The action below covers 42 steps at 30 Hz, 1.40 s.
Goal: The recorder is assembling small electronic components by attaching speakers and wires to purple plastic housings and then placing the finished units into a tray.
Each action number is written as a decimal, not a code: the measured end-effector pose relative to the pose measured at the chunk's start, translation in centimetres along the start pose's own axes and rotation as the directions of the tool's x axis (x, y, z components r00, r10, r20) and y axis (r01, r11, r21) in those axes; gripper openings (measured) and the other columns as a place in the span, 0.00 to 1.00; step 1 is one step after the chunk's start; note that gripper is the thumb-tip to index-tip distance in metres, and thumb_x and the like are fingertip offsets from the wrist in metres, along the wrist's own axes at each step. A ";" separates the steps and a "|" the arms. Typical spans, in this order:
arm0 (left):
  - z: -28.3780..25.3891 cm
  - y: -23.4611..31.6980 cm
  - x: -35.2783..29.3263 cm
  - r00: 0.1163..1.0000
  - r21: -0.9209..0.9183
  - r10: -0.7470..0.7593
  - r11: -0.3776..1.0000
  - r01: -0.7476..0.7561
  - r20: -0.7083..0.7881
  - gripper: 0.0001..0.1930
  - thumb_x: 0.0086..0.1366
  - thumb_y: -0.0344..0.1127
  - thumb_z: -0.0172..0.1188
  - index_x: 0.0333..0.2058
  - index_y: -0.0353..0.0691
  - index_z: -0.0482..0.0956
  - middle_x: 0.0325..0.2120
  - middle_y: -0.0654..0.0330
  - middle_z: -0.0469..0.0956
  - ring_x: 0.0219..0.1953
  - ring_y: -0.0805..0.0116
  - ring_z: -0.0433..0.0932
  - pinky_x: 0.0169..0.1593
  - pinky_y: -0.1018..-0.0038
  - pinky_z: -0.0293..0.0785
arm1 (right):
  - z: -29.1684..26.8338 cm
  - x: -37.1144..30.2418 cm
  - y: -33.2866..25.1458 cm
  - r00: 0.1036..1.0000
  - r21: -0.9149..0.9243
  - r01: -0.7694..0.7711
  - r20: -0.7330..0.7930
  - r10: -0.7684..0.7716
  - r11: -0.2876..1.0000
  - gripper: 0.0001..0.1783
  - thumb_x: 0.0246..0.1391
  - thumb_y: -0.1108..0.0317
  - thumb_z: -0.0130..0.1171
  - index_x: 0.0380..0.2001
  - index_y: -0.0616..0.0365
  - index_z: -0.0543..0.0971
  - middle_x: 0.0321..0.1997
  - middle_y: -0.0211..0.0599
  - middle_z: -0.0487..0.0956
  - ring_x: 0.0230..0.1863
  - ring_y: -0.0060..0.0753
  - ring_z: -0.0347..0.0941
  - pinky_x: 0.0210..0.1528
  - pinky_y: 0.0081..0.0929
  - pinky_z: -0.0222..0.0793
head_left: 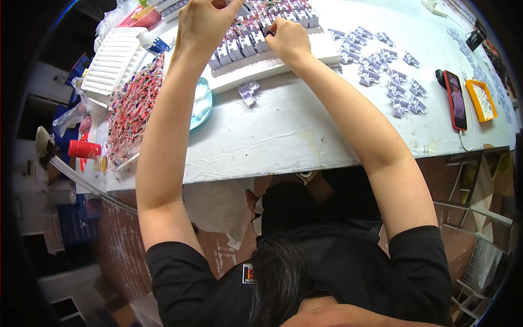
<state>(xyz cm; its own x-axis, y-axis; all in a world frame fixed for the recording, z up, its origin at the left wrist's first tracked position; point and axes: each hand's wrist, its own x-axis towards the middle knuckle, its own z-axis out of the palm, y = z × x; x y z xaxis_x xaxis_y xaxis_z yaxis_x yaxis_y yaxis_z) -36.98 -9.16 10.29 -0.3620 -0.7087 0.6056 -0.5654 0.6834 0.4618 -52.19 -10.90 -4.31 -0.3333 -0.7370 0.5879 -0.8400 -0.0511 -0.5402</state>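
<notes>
A white table [261, 141] is filling the far half of the view, with a reddish, scuffed floor [128, 240] showing below its near edge. The right hand [290, 41] is bending its thumb and forefinger inward at the top of a row of white-and-grey units [245, 46]; whether they are pinching a unit or only touching it, I cannot tell. The left hand [206, 24] is reaching over the row's left end, its fingertips running out of view, so their state cannot be told either. The units are standing side by side on a white base [324, 57], with red wires [261, 12] trailing behind them. The step in hand seems to be working on individual units within the row; the next move probably calls for a light, precise fingertip grip, clear of those wires. Nearer, a single clear plastic part [249, 94] is lying before the base, a turquoise dish [209, 114] is sitting to its left, and more clear parts [369, 76] are lying scattered to the right. A wired bundle [133, 111] is heaping up farther left.
</notes>
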 end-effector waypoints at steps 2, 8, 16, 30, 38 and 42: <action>0.3 -0.3 0.0 1.000 -0.032 0.011 0.999 -0.011 -0.008 0.14 0.62 0.34 0.66 0.44 0.34 0.83 0.24 0.57 0.84 0.24 0.75 0.79 0.29 0.77 0.74 | 0.0 0.3 0.2 1.000 0.001 0.021 -0.001 -0.021 1.000 0.10 0.44 0.66 0.64 0.30 0.60 0.82 0.32 0.47 0.83 0.38 0.48 0.81 0.44 0.40 0.77; 0.5 -0.9 -0.1 1.000 -0.060 -0.008 0.998 0.008 0.003 0.14 0.62 0.34 0.65 0.45 0.35 0.83 0.26 0.55 0.85 0.26 0.74 0.81 0.31 0.77 0.76 | -1.1 0.7 -0.8 0.990 -0.080 0.062 0.130 -0.051 0.995 0.08 0.45 0.67 0.65 0.29 0.59 0.83 0.32 0.48 0.83 0.38 0.49 0.81 0.44 0.40 0.77; 0.8 -0.7 0.0 1.000 -0.082 -0.015 0.997 0.016 0.015 0.15 0.63 0.35 0.65 0.45 0.33 0.83 0.26 0.53 0.84 0.26 0.73 0.81 0.30 0.76 0.76 | -1.5 0.8 0.1 0.974 -0.073 0.127 0.196 -0.111 0.989 0.08 0.47 0.66 0.66 0.31 0.58 0.84 0.33 0.48 0.83 0.39 0.49 0.81 0.44 0.38 0.77; 1.8 -1.1 0.2 0.995 -0.078 -0.094 0.992 0.095 0.022 0.14 0.61 0.35 0.66 0.44 0.33 0.83 0.25 0.56 0.84 0.24 0.74 0.79 0.30 0.77 0.74 | -1.4 1.6 2.3 0.961 0.155 0.089 0.245 -0.126 0.984 0.09 0.49 0.69 0.66 0.36 0.53 0.86 0.33 0.42 0.84 0.39 0.44 0.81 0.46 0.38 0.76; 2.5 -1.8 0.2 0.995 -0.089 -0.096 0.991 0.099 0.038 0.15 0.61 0.35 0.66 0.44 0.32 0.83 0.25 0.56 0.84 0.26 0.74 0.80 0.31 0.77 0.75 | -1.8 1.8 0.4 0.941 -0.090 0.092 0.335 -0.057 0.992 0.06 0.50 0.72 0.62 0.33 0.56 0.84 0.32 0.38 0.85 0.37 0.41 0.82 0.42 0.35 0.75; 2.5 -0.8 0.3 0.991 -0.067 -0.124 0.990 0.126 0.040 0.15 0.61 0.36 0.67 0.45 0.35 0.83 0.25 0.56 0.84 0.26 0.74 0.80 0.31 0.77 0.75 | -2.7 1.9 -0.6 0.947 -0.087 0.086 0.316 -0.055 0.992 0.06 0.50 0.71 0.59 0.30 0.56 0.84 0.32 0.41 0.84 0.37 0.44 0.82 0.41 0.38 0.75</action>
<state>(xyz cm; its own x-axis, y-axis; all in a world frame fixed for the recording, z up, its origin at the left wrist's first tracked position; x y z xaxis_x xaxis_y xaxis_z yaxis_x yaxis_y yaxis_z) -38.44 -10.33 8.47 -0.3188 -0.7944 0.5171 -0.5559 0.5986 0.5769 -53.44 -10.44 -1.29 -0.1346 -0.9081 0.3965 -0.8995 -0.0558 -0.4333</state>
